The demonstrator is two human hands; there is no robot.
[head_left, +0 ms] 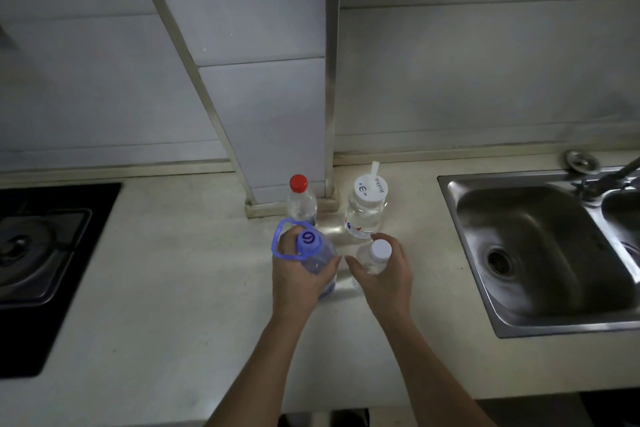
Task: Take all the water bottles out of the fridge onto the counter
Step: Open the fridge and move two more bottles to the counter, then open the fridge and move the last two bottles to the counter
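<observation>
The left hand (298, 274) is wrapping its grip around the blue-capped bottle (317, 258) and the right hand (384, 276) is clasping the small white-capped bottle (374, 258), both over the bench (173, 270), where full, slick plastic probably wants a mid-body hold.

The hands (343, 270) hide both held bottles' lower bodies — stove (38, 253) and sink (540, 253) run off-frame.
</observation>
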